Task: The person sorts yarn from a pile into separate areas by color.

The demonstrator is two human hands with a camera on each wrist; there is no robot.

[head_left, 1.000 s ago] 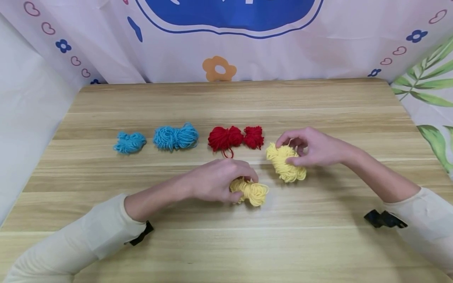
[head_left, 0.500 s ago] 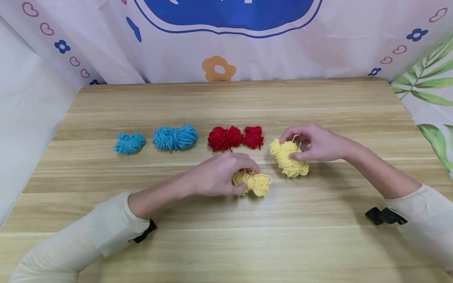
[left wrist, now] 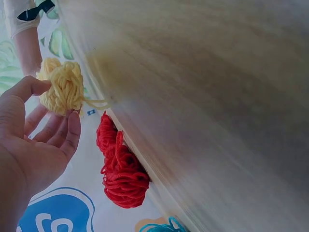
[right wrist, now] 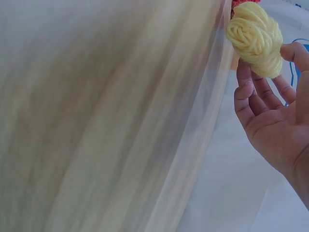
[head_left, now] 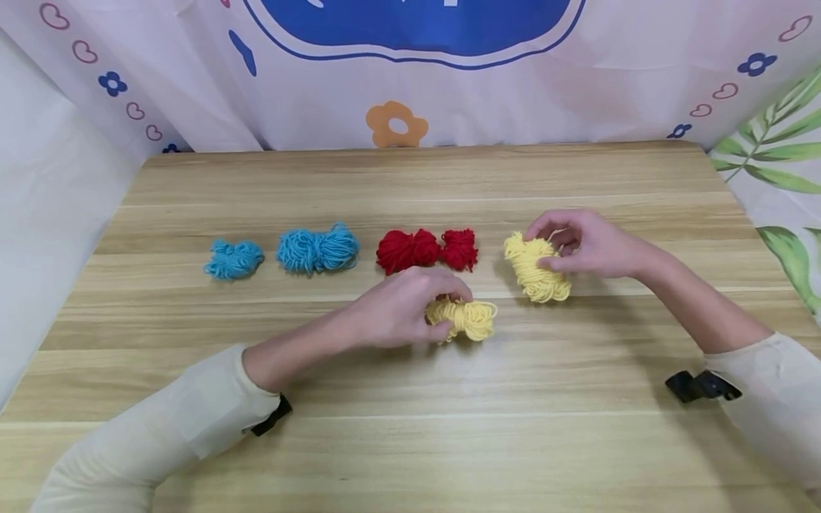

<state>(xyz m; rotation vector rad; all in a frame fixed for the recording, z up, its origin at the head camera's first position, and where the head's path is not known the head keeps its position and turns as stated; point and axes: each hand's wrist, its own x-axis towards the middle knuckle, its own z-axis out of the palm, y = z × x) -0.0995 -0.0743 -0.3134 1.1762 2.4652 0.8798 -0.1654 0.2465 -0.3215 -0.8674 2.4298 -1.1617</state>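
Observation:
My left hand (head_left: 404,308) pinches a small yellow yarn bundle (head_left: 473,320) between thumb and fingers, in front of the red yarn. In the left wrist view a loose strand hangs from this yellow bundle (left wrist: 65,88). Farther right, my right hand (head_left: 586,242) grips a larger yellow yarn bundle (head_left: 539,269), tilted, with its shadow on the table below. The right wrist view shows that bundle (right wrist: 255,38) held between thumb and fingertips. A larger red yarn bundle (head_left: 407,251) lies beside a smaller red one (head_left: 460,249), partly behind my left hand.
Left of the red yarn lie a larger blue yarn bundle (head_left: 318,248) and a smaller blue one (head_left: 234,259), in the same row. The wooden table (head_left: 410,442) ends at the back against a printed cloth (head_left: 513,107).
Both hands have moved away from me and to the right, each carrying its yellow yarn bundle. The right one has gone farther back. Blue and red bundles have stayed in place.

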